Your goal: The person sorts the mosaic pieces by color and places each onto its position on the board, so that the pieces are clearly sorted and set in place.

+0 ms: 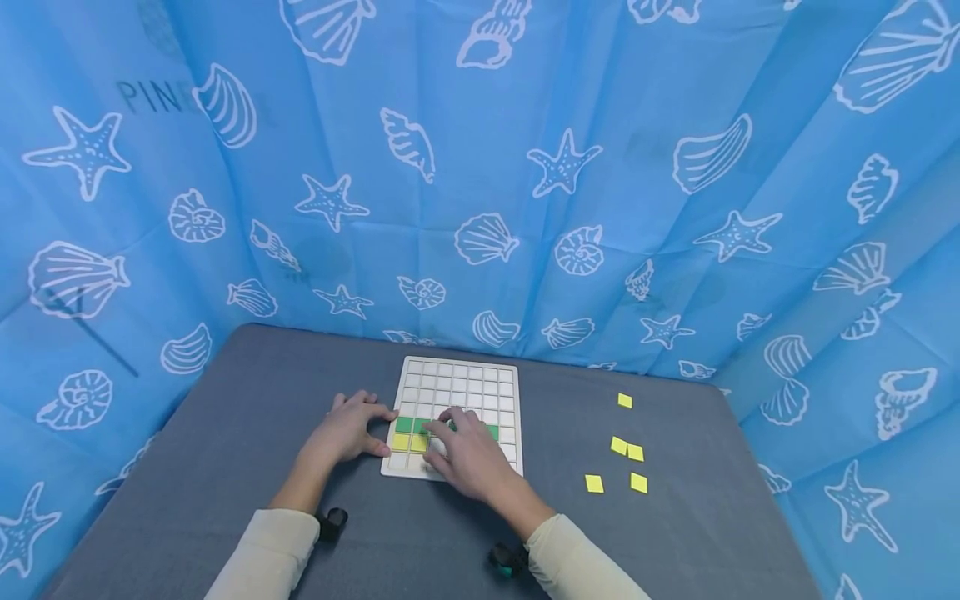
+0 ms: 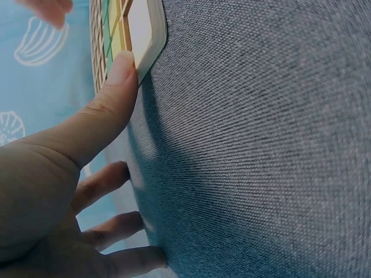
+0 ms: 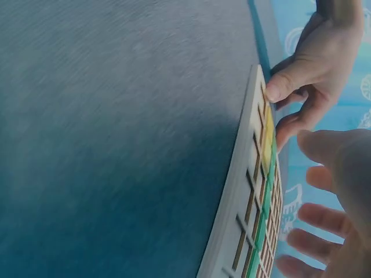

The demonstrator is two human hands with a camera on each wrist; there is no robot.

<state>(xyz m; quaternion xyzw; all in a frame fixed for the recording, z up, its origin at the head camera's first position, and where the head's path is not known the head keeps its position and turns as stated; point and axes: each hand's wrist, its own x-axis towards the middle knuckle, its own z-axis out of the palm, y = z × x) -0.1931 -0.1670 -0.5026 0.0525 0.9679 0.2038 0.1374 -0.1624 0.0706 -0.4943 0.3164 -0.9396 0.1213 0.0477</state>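
A white gridded board [image 1: 520,417] lies on the grey table, with a row of green tiles [image 1: 408,424] across it. Below the row's left end sit two yellow tiles [image 1: 401,442], side by side. My left hand [image 1: 341,432] rests at the board's left edge, thumb [image 2: 119,72] against the rim and the other fingers spread. Over the middle of the grid hovers my right hand [image 1: 474,457], its fingers loosely bent and nothing seen between them in the right wrist view. It hides part of the green row and the cells under it.
Several loose yellow tiles [image 1: 594,483] are scattered on the table [image 1: 720,500] right of the board. A blue curtain [image 1: 450,192] with white shells and starfish hangs behind the table and along its sides. Dark devices [image 1: 333,523] are strapped at both wrists.
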